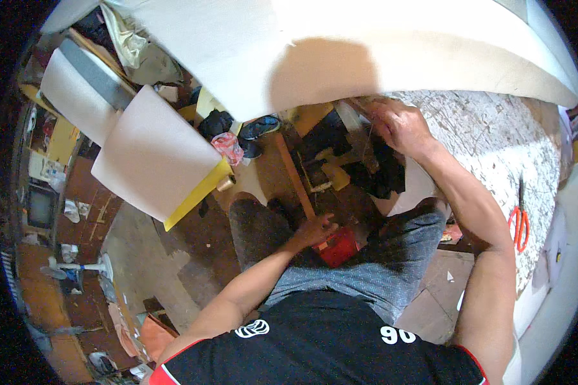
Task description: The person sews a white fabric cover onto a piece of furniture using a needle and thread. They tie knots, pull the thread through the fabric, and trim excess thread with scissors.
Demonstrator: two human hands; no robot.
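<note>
A large white padded panel (392,58), like foam or upholstery, stretches across the far side, my shadow falling on it. At its near edge is my right hand (401,125), fingers curled in and closed; what they pinch is hidden. My left hand (318,230) hovers low between my thighs, its fingers loosely apart, nothing visible in them. Just beneath it is a red box or container (339,249) whose contents I cannot make out. A long narrow wooden strip (292,173) runs from beside that hand toward the panel.
Orange-handled scissors (520,228) lie on a scuffed whitish board (494,147) at right. Left stand a pale cushion panel (154,154) with a yellow edge and a small spool (226,183). Dark scraps (379,170) and a shoe (260,127) litter the floor. A fan (83,266) is far left.
</note>
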